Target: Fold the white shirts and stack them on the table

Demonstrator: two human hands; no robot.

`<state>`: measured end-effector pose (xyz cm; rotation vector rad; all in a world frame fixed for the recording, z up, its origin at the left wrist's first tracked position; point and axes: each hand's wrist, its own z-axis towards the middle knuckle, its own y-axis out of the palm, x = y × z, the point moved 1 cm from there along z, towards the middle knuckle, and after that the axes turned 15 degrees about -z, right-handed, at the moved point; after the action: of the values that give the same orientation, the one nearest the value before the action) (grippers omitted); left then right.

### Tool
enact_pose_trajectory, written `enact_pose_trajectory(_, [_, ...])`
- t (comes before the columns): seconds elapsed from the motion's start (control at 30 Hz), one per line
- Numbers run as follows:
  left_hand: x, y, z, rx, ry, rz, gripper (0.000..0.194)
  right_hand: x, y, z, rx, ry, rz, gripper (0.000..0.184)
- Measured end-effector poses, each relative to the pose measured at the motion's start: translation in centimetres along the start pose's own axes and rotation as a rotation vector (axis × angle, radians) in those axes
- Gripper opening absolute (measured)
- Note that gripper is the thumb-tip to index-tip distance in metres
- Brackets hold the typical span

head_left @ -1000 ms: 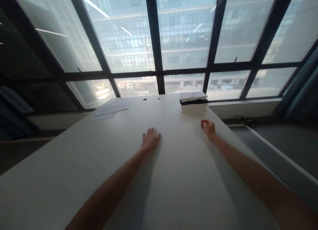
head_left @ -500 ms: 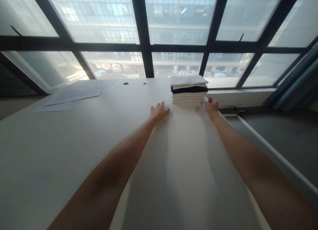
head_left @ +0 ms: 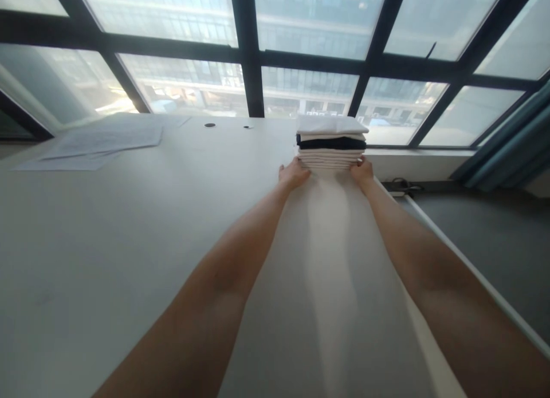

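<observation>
A stack of folded cloths (head_left: 330,125) stands at the far end of the white table (head_left: 141,226); most layers are white or cream, with one black layer in the middle. My left hand (head_left: 294,174) is at the lower left corner of the stack, its thumb across the front and its fingers along the side. At the lower right corner, my right hand (head_left: 363,171) holds the bottom layers with curled fingers. Some fingertips of both hands are hidden at the stack's sides. Whether the stack is lifted off the table I cannot tell.
Several sheets of paper (head_left: 103,141) lie at the far left of the table. Two holes, one being a dark round hole (head_left: 209,125), sit near the back edge. Large windows (head_left: 309,91) with black frames rise behind. A blue-grey curtain (head_left: 507,143) hangs at right, beyond the table's edge.
My left hand has moved right, from the bare tabletop to the stack's left corner. My right hand has closed in on the right corner. The view has tilted down slightly.
</observation>
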<state>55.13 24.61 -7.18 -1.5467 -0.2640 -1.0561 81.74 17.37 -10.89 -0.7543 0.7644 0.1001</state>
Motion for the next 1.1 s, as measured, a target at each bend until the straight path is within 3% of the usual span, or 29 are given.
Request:
enact_pose_trajectory(0.13, [-0.6,-1.3,-1.1,-0.047,0.022,0.001,0.065,-1.9,-1.1,-2.4,0.007,0.188,-0.111,0.042])
enact_pose_trajectory(0.27, [-1.7,-2.4,-3.9,-0.008,0.047,0.043,0.061,-4.5,-2.1,-5.6,-0.004,0.258,-0.185,0.041])
enact_pose_trajectory(0.63, [-3.3,-6.8,-15.9,0.166,-0.021,-0.01,0.038,-12.7,-4.2,-18.2,-0.004,0.356,-0.168,0.048])
enact_pose_trajectory(0.87, [-4.8,-10.7,-24.9,0.185,0.003,0.031,0.031,-17.9,-5.3,-25.9,-0.018,0.362,-0.148,0.048])
enact_pose_trajectory(1.1, [-6.2,-13.5,-29.3,0.246,-0.036,-0.051,0.033,-20.4,-6.0,-29.7,0.051,0.379,-0.091,0.042])
